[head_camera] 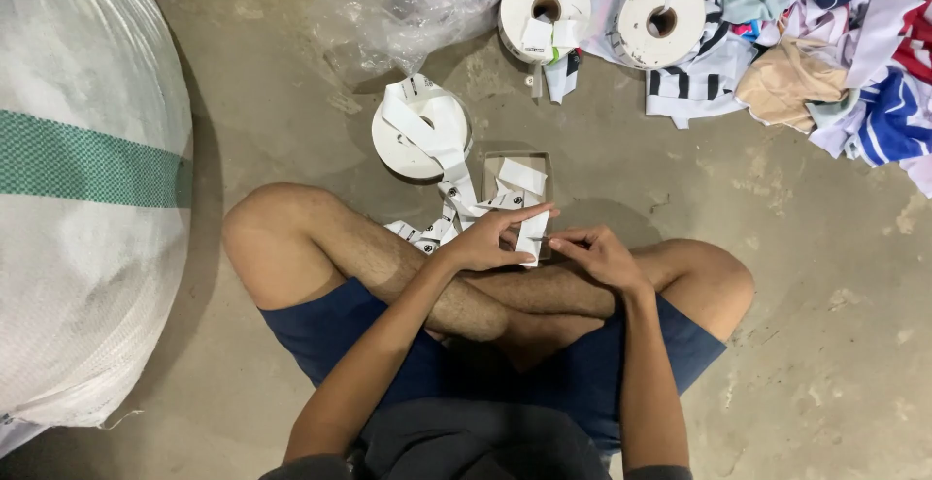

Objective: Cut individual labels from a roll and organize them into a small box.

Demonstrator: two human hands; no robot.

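I sit cross-legged on a concrete floor. My left hand [492,237] pinches a strip of white label tape [531,232] that runs from a loose white roll [419,131] lying in front of my knees. My right hand [597,252] holds the near end of the same strip, fingers curled together just right of the left hand. A small open cardboard box [515,165] with cut white labels inside sits right behind my hands.
A large white woven sack with a green band [87,179] fills the left side. Two more white tape rolls [546,9] [662,22] lie at the back beside crumpled clear plastic [417,4]. A heap of coloured garments [825,43] covers the back right.
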